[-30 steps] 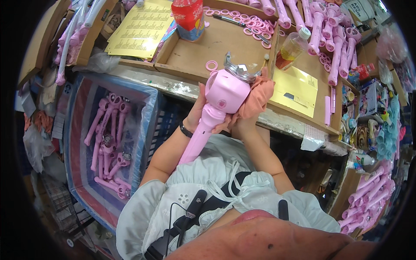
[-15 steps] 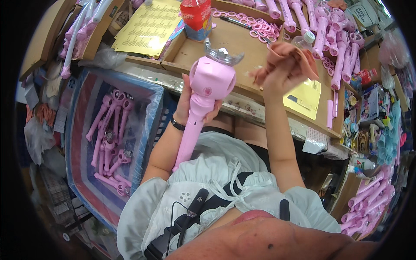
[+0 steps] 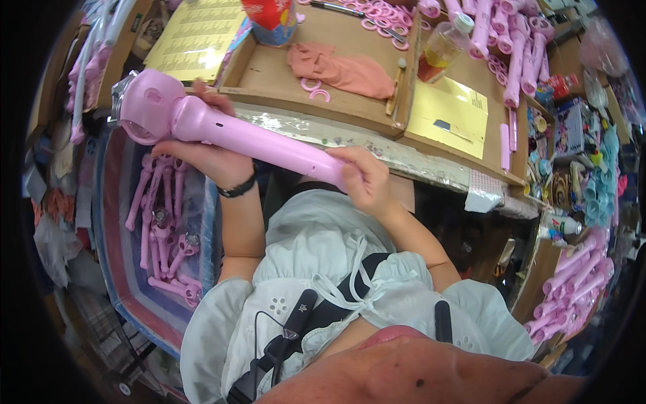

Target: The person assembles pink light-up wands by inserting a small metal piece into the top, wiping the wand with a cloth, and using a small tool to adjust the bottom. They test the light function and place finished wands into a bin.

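Note:
Across my lap I hold a pink plastic wand (image 3: 259,140), lying nearly level with its round head to the left and a silver crown piece at the tip. My left hand (image 3: 214,151) cradles it from below near the neck, fingers behind it and thumb under the head. At the other end, my right hand (image 3: 367,178) grips the handle's tip. An orange cloth (image 3: 340,71) lies crumpled on the cardboard tray (image 3: 266,71) just beyond my hands, beside two loose pink rings (image 3: 316,90).
A blue-rimmed bin (image 3: 208,236) at the left holds several pink wands (image 3: 158,209). On the bench stand a red container (image 3: 272,20) and a bottle of yellowish liquid (image 3: 443,48). Yellow paper (image 3: 447,121) lies right of a thin brush (image 3: 396,87). More pink wands (image 3: 572,283) are piled at right.
The orange cloth has left my right hand and lies on the tray. My right hand has come down onto the handle. The wand has swung from upright to nearly level, head leftward.

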`<control>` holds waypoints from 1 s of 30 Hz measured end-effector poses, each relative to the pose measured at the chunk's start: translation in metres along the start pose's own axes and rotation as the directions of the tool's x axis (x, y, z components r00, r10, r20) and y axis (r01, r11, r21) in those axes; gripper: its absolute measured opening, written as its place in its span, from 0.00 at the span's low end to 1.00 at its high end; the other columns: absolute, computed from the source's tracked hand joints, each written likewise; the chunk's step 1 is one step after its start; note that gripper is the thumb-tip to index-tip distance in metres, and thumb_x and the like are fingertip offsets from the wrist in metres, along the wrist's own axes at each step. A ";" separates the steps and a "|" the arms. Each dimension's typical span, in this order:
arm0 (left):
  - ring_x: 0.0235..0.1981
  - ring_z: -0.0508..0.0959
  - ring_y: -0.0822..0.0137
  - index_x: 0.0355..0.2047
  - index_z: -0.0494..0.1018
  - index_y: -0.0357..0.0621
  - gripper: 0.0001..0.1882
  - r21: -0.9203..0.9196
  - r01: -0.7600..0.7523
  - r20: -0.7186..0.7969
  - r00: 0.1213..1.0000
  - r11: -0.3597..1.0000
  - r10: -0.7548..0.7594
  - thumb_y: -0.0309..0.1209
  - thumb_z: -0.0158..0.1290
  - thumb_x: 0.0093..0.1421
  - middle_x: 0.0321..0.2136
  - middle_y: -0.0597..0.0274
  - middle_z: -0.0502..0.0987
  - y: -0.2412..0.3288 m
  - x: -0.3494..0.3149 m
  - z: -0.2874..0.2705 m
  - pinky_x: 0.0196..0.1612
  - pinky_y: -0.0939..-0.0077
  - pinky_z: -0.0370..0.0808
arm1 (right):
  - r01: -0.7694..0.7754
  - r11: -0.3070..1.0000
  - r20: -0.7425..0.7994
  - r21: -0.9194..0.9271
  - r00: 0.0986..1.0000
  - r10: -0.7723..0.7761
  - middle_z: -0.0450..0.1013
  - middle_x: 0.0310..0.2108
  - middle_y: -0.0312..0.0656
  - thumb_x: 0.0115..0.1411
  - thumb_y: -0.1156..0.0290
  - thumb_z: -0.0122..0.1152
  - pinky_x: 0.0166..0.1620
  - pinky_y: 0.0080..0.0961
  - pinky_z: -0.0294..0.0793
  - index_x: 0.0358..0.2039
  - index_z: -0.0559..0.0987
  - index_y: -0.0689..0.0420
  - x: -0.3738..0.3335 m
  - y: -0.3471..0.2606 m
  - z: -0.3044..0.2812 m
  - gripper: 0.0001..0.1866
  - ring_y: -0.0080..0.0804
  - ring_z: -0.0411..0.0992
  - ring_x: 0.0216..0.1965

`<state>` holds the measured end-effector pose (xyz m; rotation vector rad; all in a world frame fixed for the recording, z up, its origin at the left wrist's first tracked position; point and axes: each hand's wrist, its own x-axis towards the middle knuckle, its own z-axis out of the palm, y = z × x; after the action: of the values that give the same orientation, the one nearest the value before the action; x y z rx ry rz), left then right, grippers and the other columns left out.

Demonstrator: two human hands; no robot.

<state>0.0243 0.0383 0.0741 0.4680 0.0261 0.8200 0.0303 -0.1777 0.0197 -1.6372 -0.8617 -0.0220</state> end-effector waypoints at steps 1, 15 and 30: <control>0.33 0.69 0.66 0.52 0.60 0.42 0.41 0.088 0.055 -0.061 0.997 0.995 -0.050 0.65 0.45 0.53 0.35 0.57 0.71 -0.019 -0.020 0.006 0.37 0.71 0.70 | 0.022 1.000 -0.095 -0.007 0.995 -0.023 0.75 0.34 0.49 0.62 0.65 0.50 0.40 0.26 0.73 0.50 0.68 0.63 0.001 -0.003 -0.002 0.20 0.38 0.74 0.33; 0.24 0.67 0.74 0.42 0.66 0.40 0.14 -0.198 0.433 -0.030 0.894 0.879 -0.447 0.32 0.52 0.58 0.23 0.67 0.65 -0.007 -0.020 -0.020 0.30 0.76 0.71 | -0.354 0.298 -0.209 -0.887 0.881 0.425 0.73 0.38 0.50 0.47 0.63 0.66 0.46 0.36 0.67 0.37 0.77 0.61 0.001 0.055 -0.192 0.19 0.47 0.69 0.43; 0.30 0.74 0.70 0.41 0.62 0.40 0.14 0.346 0.213 -0.136 0.975 0.914 -0.175 0.31 0.52 0.58 0.31 0.62 0.69 -0.017 -0.030 0.007 0.34 0.68 0.77 | -0.226 0.958 -0.492 0.176 0.823 0.285 0.71 0.26 0.41 0.65 0.69 0.47 0.30 0.15 0.66 0.41 0.68 0.64 -0.010 0.019 -0.113 0.10 0.22 0.68 0.25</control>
<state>0.0170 0.0047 0.0688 0.7560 0.3190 0.6417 0.0823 -0.2798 0.0305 -1.5251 -0.2226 -0.2123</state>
